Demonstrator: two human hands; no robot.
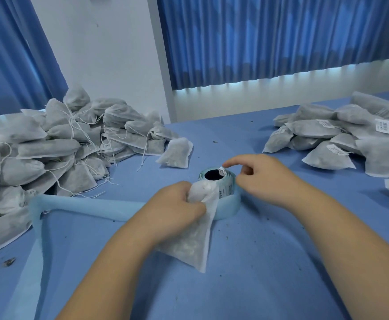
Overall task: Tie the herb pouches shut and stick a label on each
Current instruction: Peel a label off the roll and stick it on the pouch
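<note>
Pouch (188,245) of white mesh, filled with dried herbs, lies at the centre of the head view on the blue tablecloth (269,262). Its neck is bunched in the left hand (177,204), whose fingers curl tightly round it. Just beyond, at 12 o'clock of the pouch, stands the label roll (216,181), its blue backing strip (84,207) trailing off toward 9 o'clock. The right hand (265,179) reaches the roll from 3 o'clock, index finger straight and touching a loose label (222,170) at the roll's top, other fingers curled; whether it pinches the label cannot be told. Unlabelled pouches (50,146) are heaped at 10 o'clock, labelled pouches (339,139) at 2 o'clock.
</note>
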